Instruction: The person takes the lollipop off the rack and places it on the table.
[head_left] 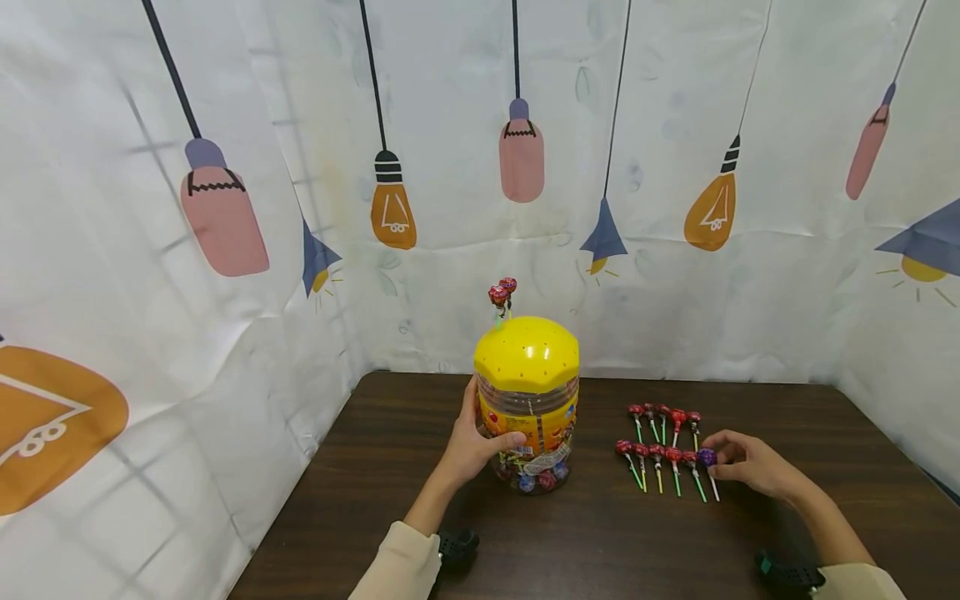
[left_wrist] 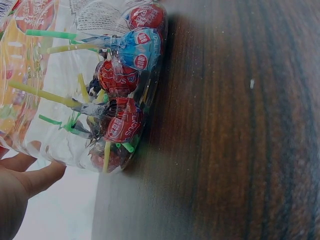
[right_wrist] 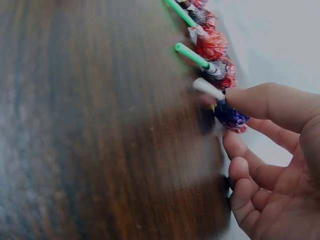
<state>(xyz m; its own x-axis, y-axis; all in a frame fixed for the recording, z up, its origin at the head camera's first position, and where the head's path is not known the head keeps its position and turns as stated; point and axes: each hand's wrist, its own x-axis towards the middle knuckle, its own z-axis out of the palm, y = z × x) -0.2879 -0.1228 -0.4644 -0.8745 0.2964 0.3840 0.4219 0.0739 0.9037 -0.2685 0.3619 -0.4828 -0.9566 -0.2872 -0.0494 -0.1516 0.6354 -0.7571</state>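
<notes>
A clear plastic jar (head_left: 517, 429) with a domed yellow lid (head_left: 528, 354) stands upright on the table. My left hand (head_left: 474, 446) holds its left side, thumb across the front and fingers round the side. Wrapped lollipops, among them a blue one (left_wrist: 140, 49), lie inside near the jar's bottom. Two red lollipops (head_left: 498, 295) stick up from the far left of the lid. On the right, my right hand (head_left: 753, 462) pinches a purple lollipop (head_left: 707, 457) by its wrapped head between thumb and fingers. Its white stick (right_wrist: 207, 89) points towards me, at the end of the front row.
Several red-wrapped lollipops (head_left: 672, 455) lie side by side in the front row, left of the purple one. A second row of red lollipops (head_left: 678, 416) lies behind. The dark wooden table (head_left: 585, 542) ends at a patterned white curtain (head_left: 465, 333).
</notes>
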